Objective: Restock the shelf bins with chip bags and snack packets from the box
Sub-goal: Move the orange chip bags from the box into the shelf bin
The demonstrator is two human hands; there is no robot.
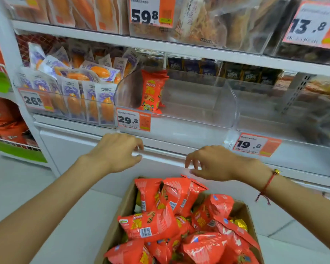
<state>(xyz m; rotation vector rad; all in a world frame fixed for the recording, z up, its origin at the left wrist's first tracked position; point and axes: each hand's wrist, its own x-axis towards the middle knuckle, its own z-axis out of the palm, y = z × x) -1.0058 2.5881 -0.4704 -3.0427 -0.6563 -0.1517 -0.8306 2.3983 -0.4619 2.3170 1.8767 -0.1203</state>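
Observation:
A cardboard box (120, 221) at the bottom centre is heaped with several red chip bags (151, 224). Above it a clear shelf bin (225, 103) holds red chip bags (152, 92) standing upright at its left side; the rest of the bin is bare. My left hand (114, 151) hovers over the box's far left corner, fingers loosely curled and holding nothing. My right hand (213, 163) hangs over the far edge of the box, just above the topmost bag (179, 193), fingers relaxed and empty. A red cord circles the right wrist.
Left of the chip bin, a bin (69, 109) is packed with purple and orange snack packets. Dark packets marked 85% (232, 74) line the back. Orange price tags (133, 120) hang on the bin fronts. A white shelf ledge (170, 153) juts out under the bins. Grey floor lies on the left.

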